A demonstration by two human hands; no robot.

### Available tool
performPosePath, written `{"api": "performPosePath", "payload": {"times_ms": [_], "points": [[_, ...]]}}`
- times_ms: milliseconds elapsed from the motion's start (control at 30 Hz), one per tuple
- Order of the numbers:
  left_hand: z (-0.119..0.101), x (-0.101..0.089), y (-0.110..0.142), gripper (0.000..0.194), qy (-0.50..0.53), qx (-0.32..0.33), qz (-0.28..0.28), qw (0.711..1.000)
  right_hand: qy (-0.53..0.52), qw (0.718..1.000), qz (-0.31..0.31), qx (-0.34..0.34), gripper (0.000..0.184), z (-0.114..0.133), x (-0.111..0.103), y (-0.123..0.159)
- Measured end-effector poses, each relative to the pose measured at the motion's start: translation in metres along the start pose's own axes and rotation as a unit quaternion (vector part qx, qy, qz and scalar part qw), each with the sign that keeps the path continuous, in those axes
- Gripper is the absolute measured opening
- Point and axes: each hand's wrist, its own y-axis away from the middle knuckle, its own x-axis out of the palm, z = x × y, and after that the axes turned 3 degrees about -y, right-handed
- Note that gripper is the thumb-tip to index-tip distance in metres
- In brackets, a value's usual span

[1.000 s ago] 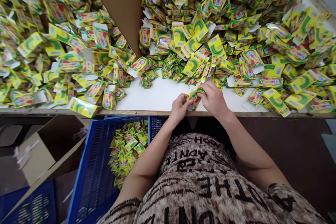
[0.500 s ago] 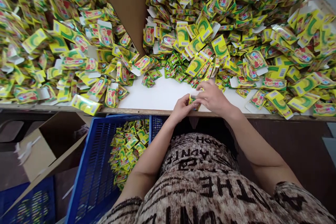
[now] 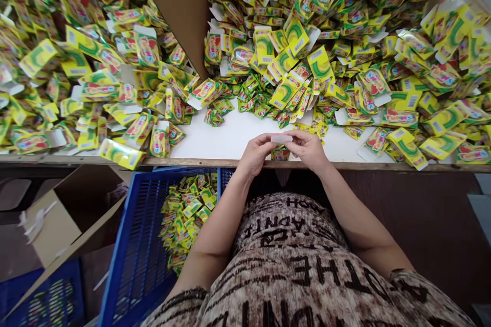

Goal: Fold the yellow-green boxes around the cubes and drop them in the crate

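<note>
My left hand (image 3: 255, 154) and my right hand (image 3: 309, 149) meet at the front edge of the white table (image 3: 230, 138). Together they pinch a small yellow-green carton (image 3: 281, 145), its white flap up between the fingertips. Fingers of both hands are closed on it. Just beyond my hands lie small green-yellow sachets (image 3: 261, 107) and flat yellow cartons (image 3: 286, 92) in a big heap.
Heaps of yellow cartons (image 3: 95, 76) cover the table left and right of a brown cardboard divider (image 3: 180, 5). A blue plastic crate (image 3: 130, 250) with filled packets (image 3: 187, 214) stands below the table at my left. An open cardboard box (image 3: 57, 219) lies further left.
My hands lifted the carton slightly off the table and turned it, so the white flap now shows between the fingertips. The right hand drew back from the heap.
</note>
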Motion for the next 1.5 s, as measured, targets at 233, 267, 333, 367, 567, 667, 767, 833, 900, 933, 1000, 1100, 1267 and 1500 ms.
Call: {"api": "performPosePath", "payload": {"times_ms": [233, 267, 333, 367, 567, 667, 767, 833, 900, 933, 1000, 1100, 1267, 1500], "points": [[0.009, 0.005, -0.012, 0.032, -0.063, 0.13, -0.134, 0.98, -0.021, 0.999, -0.039, -0.025, 0.029, 0.0, 0.002, -0.016], [0.01, 0.005, -0.014, 0.032, -0.07, 0.136, -0.133, 0.979, -0.023, 0.999, -0.04, -0.015, 0.03, -0.001, 0.002, -0.017], [0.011, 0.005, -0.017, 0.034, -0.075, 0.144, -0.121, 0.979, -0.026, 0.999, -0.045, 0.001, 0.033, -0.004, 0.003, -0.017], [0.011, 0.004, -0.019, 0.035, -0.08, 0.148, -0.114, 0.979, -0.026, 0.998, -0.051, 0.004, 0.034, -0.004, 0.004, -0.017], [0.01, -0.004, -0.021, 0.022, -0.163, 0.212, -0.077, 0.961, -0.001, 0.998, -0.057, -0.033, 0.034, -0.003, 0.001, -0.014], [0.009, -0.008, -0.018, 0.019, -0.192, 0.258, -0.059, 0.945, 0.043, 0.995, -0.041, -0.082, 0.03, -0.005, -0.002, -0.011], [0.008, -0.013, -0.015, 0.019, -0.233, 0.281, -0.035, 0.93, 0.123, 0.979, -0.049, -0.153, 0.02, -0.011, 0.001, -0.005], [0.008, -0.016, -0.014, 0.02, -0.267, 0.293, -0.021, 0.918, 0.163, 0.965, -0.058, -0.199, 0.018, -0.015, 0.004, 0.001], [0.008, -0.017, -0.013, 0.021, -0.286, 0.302, -0.005, 0.909, 0.176, 0.957, -0.051, -0.225, 0.019, -0.018, 0.002, 0.005], [0.008, -0.017, -0.012, 0.021, -0.29, 0.304, 0.006, 0.907, 0.177, 0.957, -0.034, -0.226, 0.02, -0.019, -0.003, 0.006], [0.009, -0.015, -0.011, 0.02, -0.293, 0.304, 0.023, 0.906, 0.186, 0.961, 0.003, -0.205, 0.021, -0.019, -0.02, -0.001], [0.01, -0.011, -0.01, 0.02, -0.321, 0.301, 0.046, 0.897, 0.273, 0.946, -0.079, -0.155, 0.028, -0.021, -0.061, -0.026], [0.009, -0.007, -0.012, 0.028, -0.344, 0.312, 0.084, 0.882, 0.514, 0.839, -0.169, -0.056, 0.041, -0.031, -0.099, -0.052], [0.012, -0.007, -0.016, 0.032, -0.345, 0.304, 0.084, 0.884, 0.484, 0.868, -0.076, -0.074, 0.037, -0.033, -0.089, -0.024]]}}
